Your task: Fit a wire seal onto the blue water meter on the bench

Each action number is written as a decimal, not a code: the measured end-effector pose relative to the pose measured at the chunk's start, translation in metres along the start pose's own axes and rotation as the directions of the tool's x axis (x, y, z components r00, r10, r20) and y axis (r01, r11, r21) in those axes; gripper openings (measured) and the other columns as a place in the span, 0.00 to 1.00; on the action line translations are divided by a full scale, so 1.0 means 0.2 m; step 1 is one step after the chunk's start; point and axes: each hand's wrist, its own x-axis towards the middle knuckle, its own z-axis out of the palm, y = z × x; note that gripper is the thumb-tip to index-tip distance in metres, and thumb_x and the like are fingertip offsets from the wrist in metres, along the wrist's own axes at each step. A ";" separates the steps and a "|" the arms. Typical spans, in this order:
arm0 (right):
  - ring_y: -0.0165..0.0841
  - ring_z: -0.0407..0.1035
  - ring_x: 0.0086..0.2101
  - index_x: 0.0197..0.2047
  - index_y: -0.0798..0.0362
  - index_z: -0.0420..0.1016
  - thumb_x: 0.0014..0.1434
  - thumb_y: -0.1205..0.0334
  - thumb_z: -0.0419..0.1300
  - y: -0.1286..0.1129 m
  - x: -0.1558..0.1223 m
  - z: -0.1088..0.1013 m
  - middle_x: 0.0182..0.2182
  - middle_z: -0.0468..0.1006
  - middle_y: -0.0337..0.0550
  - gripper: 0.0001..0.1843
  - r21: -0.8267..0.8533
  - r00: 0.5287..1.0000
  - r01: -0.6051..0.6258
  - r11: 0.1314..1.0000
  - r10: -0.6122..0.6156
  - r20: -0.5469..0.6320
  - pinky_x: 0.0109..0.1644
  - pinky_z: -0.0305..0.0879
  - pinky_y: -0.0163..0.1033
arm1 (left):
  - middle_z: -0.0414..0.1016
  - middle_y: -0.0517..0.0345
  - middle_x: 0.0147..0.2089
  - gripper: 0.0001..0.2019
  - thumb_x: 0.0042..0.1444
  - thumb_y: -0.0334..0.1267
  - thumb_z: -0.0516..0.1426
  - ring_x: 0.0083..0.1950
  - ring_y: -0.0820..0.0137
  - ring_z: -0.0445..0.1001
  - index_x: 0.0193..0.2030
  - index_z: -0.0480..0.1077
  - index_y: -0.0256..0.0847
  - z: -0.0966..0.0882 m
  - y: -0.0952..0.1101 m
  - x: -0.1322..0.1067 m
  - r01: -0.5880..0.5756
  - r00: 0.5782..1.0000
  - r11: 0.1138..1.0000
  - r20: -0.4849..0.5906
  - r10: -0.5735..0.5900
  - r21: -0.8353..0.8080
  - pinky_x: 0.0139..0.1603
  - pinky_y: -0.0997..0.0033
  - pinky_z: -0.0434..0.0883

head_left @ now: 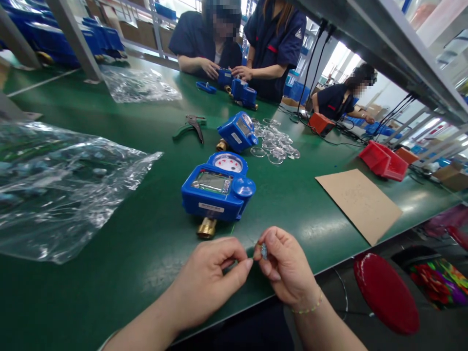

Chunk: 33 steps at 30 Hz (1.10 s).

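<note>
Over the front edge of the green bench, my right hand (pixel 287 261) pinches a small translucent bluish piece (pixel 263 250), too small to name for certain. My left hand (pixel 214 278) has its thumb and forefinger pressed together just beside it; a thin strand may run between the fingertips, but I cannot make it out. Right ahead stands a blue water meter (pixel 215 192) with a display window, a round dial and a brass threaded fitting (pixel 206 228). Behind it, a second blue water meter (pixel 238 131) lies tilted.
Clear round discs (pixel 274 141) lie heaped beside the rear meter, with green-handled pliers (pixel 190 127) to the left. Plastic bags (pixel 66 190) cover the left side. A cardboard sheet (pixel 360 204) and a red bin (pixel 383 161) lie right. Co-workers handle meters across the bench (pixel 292 204).
</note>
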 end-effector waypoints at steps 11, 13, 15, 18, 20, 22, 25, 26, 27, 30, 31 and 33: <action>0.18 0.55 0.13 0.31 0.57 0.68 0.54 0.51 0.65 0.00 0.01 -0.02 0.21 0.73 0.40 0.17 0.031 0.995 -0.072 0.997 0.069 0.070 0.13 0.39 0.22 | 0.66 0.64 0.23 0.10 0.55 0.37 0.53 0.26 0.76 0.63 0.24 0.66 0.39 -0.02 0.02 0.01 0.048 0.999 0.998 0.023 -0.047 -0.028 0.26 0.78 0.59; 0.18 0.56 0.13 0.31 0.57 0.68 0.54 0.51 0.65 0.00 0.01 -0.02 0.22 0.73 0.40 0.17 0.021 0.994 -0.079 0.997 0.077 0.078 0.12 0.39 0.22 | 0.66 0.64 0.23 0.10 0.55 0.37 0.52 0.26 0.76 0.63 0.24 0.66 0.39 -0.02 0.02 0.01 0.051 0.998 0.998 0.024 -0.050 -0.036 0.26 0.78 0.58; 0.19 0.56 0.13 0.31 0.57 0.68 0.53 0.50 0.66 0.00 0.01 -0.02 0.21 0.73 0.40 0.18 0.008 0.993 -0.083 0.996 0.082 0.082 0.12 0.38 0.22 | 0.66 0.64 0.23 0.10 0.54 0.36 0.52 0.26 0.76 0.63 0.24 0.66 0.39 -0.01 0.02 0.01 0.053 0.998 0.998 0.030 -0.052 -0.045 0.26 0.78 0.59; 0.19 0.56 0.13 0.30 0.58 0.68 0.51 0.51 0.67 -0.01 0.01 -0.02 0.20 0.73 0.40 0.19 -0.031 0.995 -0.075 0.997 0.077 0.061 0.12 0.38 0.22 | 0.65 0.64 0.23 0.10 0.54 0.36 0.52 0.25 0.76 0.62 0.24 0.66 0.38 -0.01 0.01 0.01 0.058 0.998 0.997 0.029 -0.056 -0.043 0.26 0.78 0.58; 0.19 0.56 0.13 0.29 0.58 0.67 0.51 0.51 0.68 -0.01 0.01 -0.02 0.19 0.73 0.40 0.19 -0.062 0.997 -0.068 0.996 0.070 0.032 0.12 0.38 0.22 | 0.64 0.64 0.23 0.10 0.55 0.36 0.52 0.25 0.76 0.62 0.24 0.66 0.39 -0.01 0.01 0.01 0.060 0.998 0.997 0.037 -0.059 -0.041 0.26 0.77 0.58; 0.19 0.56 0.13 0.29 0.57 0.66 0.50 0.52 0.68 -0.02 0.01 -0.01 0.19 0.73 0.39 0.19 -0.087 0.997 -0.076 0.993 0.076 0.007 0.12 0.38 0.22 | 0.63 0.65 0.22 0.10 0.55 0.36 0.52 0.25 0.76 0.61 0.24 0.65 0.38 -0.01 0.01 0.01 0.064 0.997 0.997 0.049 -0.062 -0.031 0.26 0.77 0.57; 0.19 0.57 0.13 0.28 0.57 0.64 0.50 0.51 0.68 -0.02 0.01 0.00 0.19 0.73 0.39 0.20 -0.113 0.996 -0.093 0.989 0.093 -0.001 0.12 0.38 0.22 | 0.62 0.65 0.22 0.10 0.54 0.36 0.52 0.25 0.76 0.60 0.22 0.63 0.38 -0.01 0.01 0.01 0.050 0.998 0.999 0.048 -0.050 0.002 0.26 0.77 0.56; 0.19 0.57 0.13 0.28 0.57 0.64 0.50 0.51 0.68 -0.01 0.01 0.00 0.19 0.73 0.39 0.20 -0.122 0.996 -0.093 0.988 0.094 0.002 0.12 0.38 0.22 | 0.61 0.64 0.22 0.11 0.54 0.36 0.52 0.25 0.76 0.61 0.22 0.63 0.38 -0.02 0.02 0.01 0.044 0.998 0.999 0.043 -0.044 0.015 0.26 0.76 0.56; 0.19 0.57 0.13 0.28 0.57 0.63 0.50 0.51 0.68 -0.01 0.01 0.01 0.19 0.72 0.39 0.21 -0.130 0.996 -0.091 0.987 0.093 0.003 0.12 0.38 0.22 | 0.62 0.64 0.22 0.11 0.55 0.36 0.51 0.25 0.75 0.61 0.22 0.62 0.38 -0.02 0.02 0.01 0.041 0.998 0.999 0.043 -0.042 0.024 0.27 0.76 0.56; 0.18 0.54 0.12 0.27 0.56 0.61 0.48 0.47 0.68 0.03 0.01 0.02 0.18 0.70 0.36 0.24 -0.137 0.997 -0.081 0.987 0.083 0.011 0.12 0.37 0.22 | 0.64 0.62 0.24 0.12 0.57 0.38 0.50 0.26 0.74 0.63 0.23 0.62 0.38 -0.01 0.00 -0.01 0.058 0.997 0.997 0.055 -0.061 0.051 0.28 0.76 0.57; 0.18 0.53 0.11 0.27 0.55 0.61 0.47 0.45 0.68 0.05 0.02 0.01 0.17 0.69 0.35 0.25 -0.135 0.996 -0.081 0.988 0.085 0.029 0.12 0.37 0.23 | 0.65 0.61 0.24 0.12 0.57 0.38 0.50 0.27 0.74 0.64 0.24 0.62 0.38 0.00 -0.02 -0.02 0.060 0.996 0.996 0.058 -0.063 0.061 0.28 0.76 0.57; 0.18 0.51 0.10 0.26 0.55 0.60 0.44 0.40 0.68 0.10 0.05 0.00 0.15 0.67 0.34 0.29 -0.144 0.993 -0.078 0.987 0.090 0.080 0.12 0.39 0.23 | 0.65 0.60 0.25 0.12 0.56 0.39 0.50 0.27 0.74 0.64 0.23 0.62 0.38 0.00 -0.07 -0.03 0.035 0.997 0.996 0.065 -0.040 0.085 0.27 0.76 0.57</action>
